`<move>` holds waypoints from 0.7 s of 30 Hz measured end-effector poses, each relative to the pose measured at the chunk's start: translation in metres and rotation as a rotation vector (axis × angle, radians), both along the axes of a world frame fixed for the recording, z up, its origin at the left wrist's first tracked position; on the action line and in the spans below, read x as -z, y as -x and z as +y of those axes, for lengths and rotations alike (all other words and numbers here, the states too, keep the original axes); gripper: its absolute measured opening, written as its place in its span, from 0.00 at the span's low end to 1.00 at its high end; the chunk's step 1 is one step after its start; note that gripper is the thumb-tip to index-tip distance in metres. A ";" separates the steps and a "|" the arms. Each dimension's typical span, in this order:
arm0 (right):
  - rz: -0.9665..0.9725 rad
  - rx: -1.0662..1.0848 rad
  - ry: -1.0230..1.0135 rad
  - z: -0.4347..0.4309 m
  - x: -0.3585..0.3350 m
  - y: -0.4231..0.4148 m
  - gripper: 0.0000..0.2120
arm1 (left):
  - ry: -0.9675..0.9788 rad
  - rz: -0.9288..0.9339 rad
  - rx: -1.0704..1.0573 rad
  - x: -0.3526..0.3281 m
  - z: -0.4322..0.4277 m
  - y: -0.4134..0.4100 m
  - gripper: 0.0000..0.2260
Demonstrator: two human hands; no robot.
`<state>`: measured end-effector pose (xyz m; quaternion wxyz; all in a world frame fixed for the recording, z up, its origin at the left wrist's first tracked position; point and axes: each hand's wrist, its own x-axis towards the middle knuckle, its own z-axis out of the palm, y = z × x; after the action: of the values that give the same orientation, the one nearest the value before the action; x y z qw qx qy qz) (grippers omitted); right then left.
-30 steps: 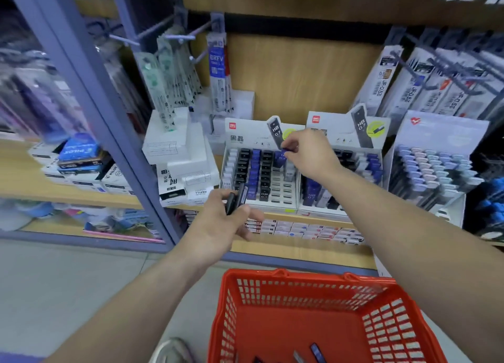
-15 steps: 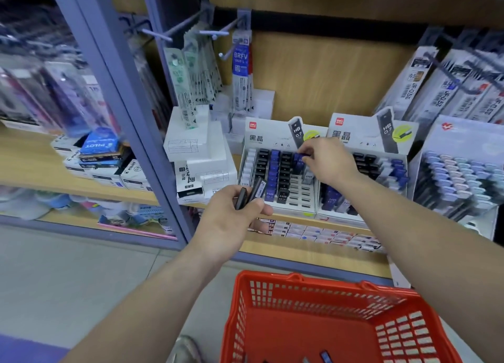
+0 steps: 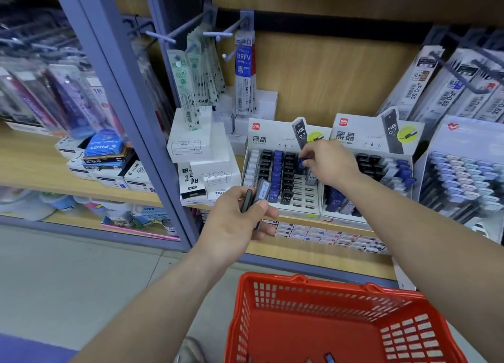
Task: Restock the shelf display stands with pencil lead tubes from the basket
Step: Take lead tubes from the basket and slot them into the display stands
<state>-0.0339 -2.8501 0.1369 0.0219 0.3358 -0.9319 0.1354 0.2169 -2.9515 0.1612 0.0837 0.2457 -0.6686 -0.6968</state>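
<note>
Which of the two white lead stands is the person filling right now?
The left stand: the right hand pinches a blue tube over it.

- View has swung left: left display stand (image 3: 308, 199) now sits further right in frame, red basket (image 3: 272, 308) lower.
- Right hand (image 3: 330, 166) has nudged the blue lead tube (image 3: 301, 163) slightly deeper into its column.

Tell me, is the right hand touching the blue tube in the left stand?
Touching. Head view: the right hand pinches the blue tube at its top.
</note>
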 end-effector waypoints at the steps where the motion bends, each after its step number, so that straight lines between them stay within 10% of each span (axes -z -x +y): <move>1: 0.002 0.014 0.016 0.000 0.001 0.000 0.07 | 0.001 0.000 -0.002 0.001 0.000 0.000 0.06; 11: 0.064 -0.062 0.052 0.005 -0.005 -0.010 0.07 | -0.013 0.012 0.010 0.002 0.002 0.004 0.06; 15: -0.303 -0.208 0.432 0.022 -0.025 -0.055 0.07 | -0.014 0.014 0.030 0.001 0.008 0.011 0.06; 21: -0.675 -0.250 0.452 0.045 -0.043 -0.100 0.15 | 0.017 0.005 0.106 0.000 0.025 0.017 0.05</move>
<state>0.0660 -2.8055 0.1799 -0.2280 0.3696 -0.7860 0.4401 0.1994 -2.9263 0.1608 0.0502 0.2075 -0.6865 -0.6951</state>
